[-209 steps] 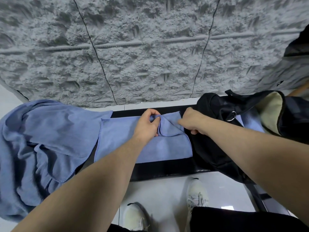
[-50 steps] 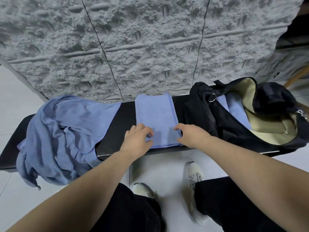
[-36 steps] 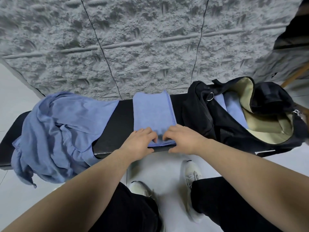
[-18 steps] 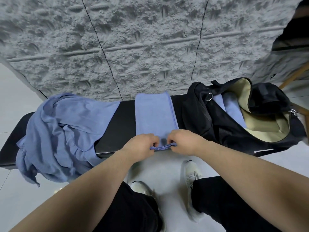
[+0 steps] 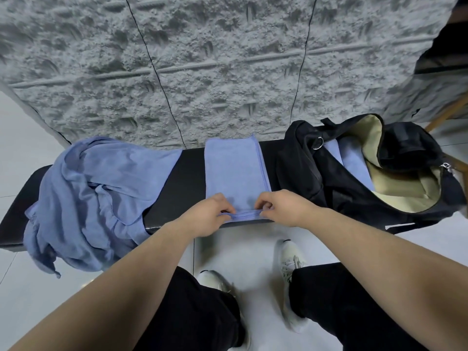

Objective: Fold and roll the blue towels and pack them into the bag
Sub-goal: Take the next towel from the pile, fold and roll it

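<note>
A folded blue towel (image 5: 234, 171) lies as a narrow strip across the black bench (image 5: 188, 171), its long side running away from me. My left hand (image 5: 206, 216) and my right hand (image 5: 281, 207) pinch its near edge, which is turned over into a small first roll. A heap of loose blue towels (image 5: 93, 196) lies on the bench's left part and hangs over the front. At the right stands the open black bag (image 5: 336, 188) with a beige lining; blue towel (image 5: 352, 160) shows inside it.
A rough grey wall (image 5: 215, 67) rises directly behind the bench. Below the bench is pale tiled floor (image 5: 253, 252) with my white shoes and black trousers. A wooden leg (image 5: 445, 115) shows at the far right behind the bag.
The towel was folded from a wide sheet into a narrow strip. In the last second both hands moved to its near edge, lifted it and curled it over.
</note>
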Tool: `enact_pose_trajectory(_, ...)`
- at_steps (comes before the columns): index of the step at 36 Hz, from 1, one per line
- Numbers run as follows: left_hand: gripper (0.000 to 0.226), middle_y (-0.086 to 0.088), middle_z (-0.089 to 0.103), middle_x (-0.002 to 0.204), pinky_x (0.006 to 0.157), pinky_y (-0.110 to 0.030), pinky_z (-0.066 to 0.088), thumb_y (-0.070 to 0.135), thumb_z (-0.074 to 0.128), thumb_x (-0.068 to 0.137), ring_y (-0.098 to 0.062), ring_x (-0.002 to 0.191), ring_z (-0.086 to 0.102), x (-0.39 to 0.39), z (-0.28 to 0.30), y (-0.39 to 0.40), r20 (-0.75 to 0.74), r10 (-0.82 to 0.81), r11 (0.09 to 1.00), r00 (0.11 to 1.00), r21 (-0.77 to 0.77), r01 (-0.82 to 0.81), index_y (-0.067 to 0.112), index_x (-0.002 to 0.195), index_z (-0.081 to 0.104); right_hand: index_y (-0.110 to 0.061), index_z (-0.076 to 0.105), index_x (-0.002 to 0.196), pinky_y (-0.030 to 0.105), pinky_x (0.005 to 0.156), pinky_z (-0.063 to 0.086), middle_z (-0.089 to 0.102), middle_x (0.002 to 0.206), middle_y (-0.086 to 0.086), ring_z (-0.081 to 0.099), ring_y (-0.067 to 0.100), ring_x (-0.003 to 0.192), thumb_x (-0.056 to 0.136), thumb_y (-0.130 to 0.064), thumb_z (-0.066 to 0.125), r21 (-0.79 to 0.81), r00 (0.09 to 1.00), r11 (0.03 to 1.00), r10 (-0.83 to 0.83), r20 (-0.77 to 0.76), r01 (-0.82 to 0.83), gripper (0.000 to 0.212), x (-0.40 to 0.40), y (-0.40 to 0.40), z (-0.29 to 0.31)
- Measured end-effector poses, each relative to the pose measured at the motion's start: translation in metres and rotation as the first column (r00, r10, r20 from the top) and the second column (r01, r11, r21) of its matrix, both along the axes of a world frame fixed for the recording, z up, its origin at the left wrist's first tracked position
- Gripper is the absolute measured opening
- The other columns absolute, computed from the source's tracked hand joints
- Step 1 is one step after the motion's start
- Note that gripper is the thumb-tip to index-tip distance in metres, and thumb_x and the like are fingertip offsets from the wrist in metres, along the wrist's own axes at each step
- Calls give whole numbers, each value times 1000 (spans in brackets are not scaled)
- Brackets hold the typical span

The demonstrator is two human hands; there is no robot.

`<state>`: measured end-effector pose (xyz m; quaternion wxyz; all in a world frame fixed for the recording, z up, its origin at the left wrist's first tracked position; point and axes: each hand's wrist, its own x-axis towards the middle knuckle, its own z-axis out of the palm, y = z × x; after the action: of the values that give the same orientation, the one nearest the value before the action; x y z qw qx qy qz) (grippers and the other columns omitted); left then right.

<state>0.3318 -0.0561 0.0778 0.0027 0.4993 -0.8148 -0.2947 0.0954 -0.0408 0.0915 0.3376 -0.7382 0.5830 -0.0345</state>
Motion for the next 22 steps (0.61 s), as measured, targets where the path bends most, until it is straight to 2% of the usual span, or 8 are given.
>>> enact_pose_trajectory(5,19,14,48,86,67,-13,35,17,57,96,-3,73,48,-1,-1,-1,-47,35,999,998,14,-35,25,113,61,-29,53,101,30,72,49,67,85,-4,61,18,79,91,-19,59,6,998,1000,-12,57,12,16,-2,-1,-1)
enact_pose_trajectory(9,19,11,49,83,67,-19,40,14,56,95,-6,70,47,-1,0,-2,-64,23,1000,998,1,-23,29,105,57,-27,56,100,22,62,43,63,85,-5,56,14,74,93,-20,58,-11,999,1000,14,29,-14,9,-2,-2,0)
enact_pose_trajectory(14,16,7,52,93,73,-24,44,13,56,94,-10,75,50,0,0,-3,-62,-10,1000,998,-10,9,29,95,58,-28,63,95,31,77,51,66,94,-4,60,18,88,92,-21,57,-36,998,998,47,-32,-49,9,-1,-5,0)
enact_pose_trajectory(17,13,9,52,95,73,-21,42,16,56,94,-6,75,50,0,0,-3,-53,-17,1000,998,-23,16,29,96,58,-21,67,99,31,84,47,61,101,-3,57,16,95,92,-20,59,-97,992,991,88,-94,-97,11,-2,-7,0)
enact_pose_trajectory(22,14,10,51,99,73,-19,37,15,54,96,-4,76,48,0,1,-4,-23,-57,996,998,-73,55,24,104,60,-16,66,108,30,88,40,47,99,-2,47,20,102,92,-19,62,-254,977,949,155,-148,-189,17,0,-8,-5)
